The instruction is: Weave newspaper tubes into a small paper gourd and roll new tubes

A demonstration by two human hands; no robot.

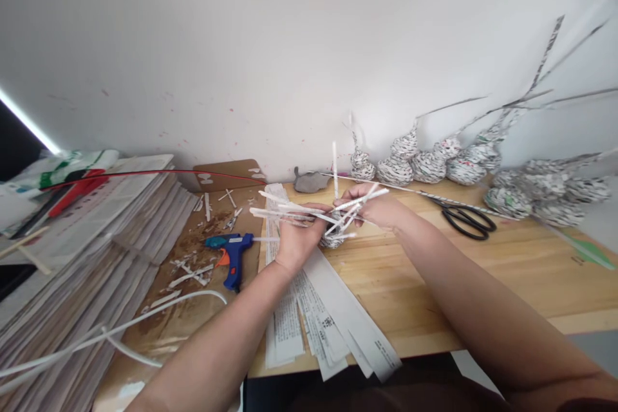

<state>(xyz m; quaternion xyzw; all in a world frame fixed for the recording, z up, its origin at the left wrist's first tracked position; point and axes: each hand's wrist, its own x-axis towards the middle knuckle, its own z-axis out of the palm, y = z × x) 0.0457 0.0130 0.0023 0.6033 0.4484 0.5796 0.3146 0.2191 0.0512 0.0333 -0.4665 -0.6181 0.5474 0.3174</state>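
Holding a small paper weave (332,242) between left hand (300,235) and right hand (371,207) near the table's (434,302) back-left corner, spokes (335,170) jutting unwoven, the person seems barely started, while fuller gourd-shaped weaves (396,170) line the back edge.

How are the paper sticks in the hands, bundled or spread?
Spread: the sticks jut left, right and up around a small woven piece.

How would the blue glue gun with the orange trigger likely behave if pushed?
The blue glue gun would probably slide rather than roll, since it lies on its side. Its solid-looking body should stay stiff. The thin white rod jutting from its rear may catch the printed white paper strips.
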